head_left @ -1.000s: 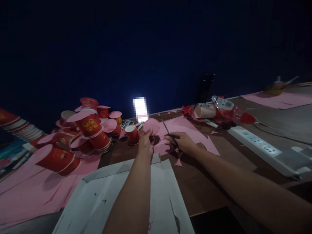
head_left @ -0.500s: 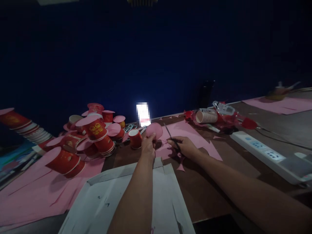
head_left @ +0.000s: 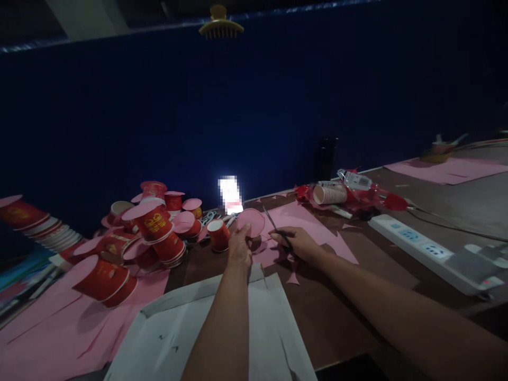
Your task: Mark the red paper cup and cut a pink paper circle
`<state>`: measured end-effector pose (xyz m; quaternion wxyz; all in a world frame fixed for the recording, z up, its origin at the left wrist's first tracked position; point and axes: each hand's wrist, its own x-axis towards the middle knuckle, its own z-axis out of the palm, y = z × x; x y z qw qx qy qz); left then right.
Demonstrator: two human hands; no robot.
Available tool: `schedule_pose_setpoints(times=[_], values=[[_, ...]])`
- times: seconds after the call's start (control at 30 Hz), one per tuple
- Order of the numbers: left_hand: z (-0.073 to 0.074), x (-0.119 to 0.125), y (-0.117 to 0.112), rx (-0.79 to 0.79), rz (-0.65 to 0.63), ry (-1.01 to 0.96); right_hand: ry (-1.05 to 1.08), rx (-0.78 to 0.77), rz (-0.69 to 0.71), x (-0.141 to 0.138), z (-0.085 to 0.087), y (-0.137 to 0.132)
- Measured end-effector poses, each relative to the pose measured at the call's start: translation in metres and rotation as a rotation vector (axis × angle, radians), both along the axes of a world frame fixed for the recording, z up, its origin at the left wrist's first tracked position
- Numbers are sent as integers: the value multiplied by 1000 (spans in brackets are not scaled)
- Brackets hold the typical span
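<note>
My left hand (head_left: 239, 245) pinches a round pink paper disc (head_left: 251, 221) and holds it upright above the brown table (head_left: 341, 296). My right hand (head_left: 298, 243) grips dark scissors (head_left: 273, 226), whose blades point up and left toward the disc's right edge. Both hands hover over a sheet of pink paper (head_left: 313, 222) with cut scraps around it. A single red paper cup (head_left: 219, 234) stands just left of my left hand.
A heap of red cups with pink paper lids (head_left: 151, 227) lies at the left, on pink sheets (head_left: 51, 328). White paper (head_left: 214, 328) lies near me. A sleeve of cups (head_left: 331, 194), a white power strip (head_left: 428, 248) and a glowing phone (head_left: 230, 193) lie further back.
The view has tilted upward, showing more of the blue wall. My hands keep the disc and scissors in much the same pose.
</note>
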<state>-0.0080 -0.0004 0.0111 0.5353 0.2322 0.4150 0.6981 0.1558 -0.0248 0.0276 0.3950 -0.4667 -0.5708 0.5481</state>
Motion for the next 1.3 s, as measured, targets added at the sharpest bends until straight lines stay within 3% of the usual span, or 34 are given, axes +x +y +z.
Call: schedule_pose_setpoints(times=[0.2, 0.6, 1.3], values=[[0, 2, 0, 11, -84, -27, 63, 17, 52, 2, 2, 0], [-6, 2, 7, 10, -34, -84, 57, -4, 159, 5, -10, 7], [2, 7, -1, 8, -24, -54, 19, 20, 127, 2, -6, 6]])
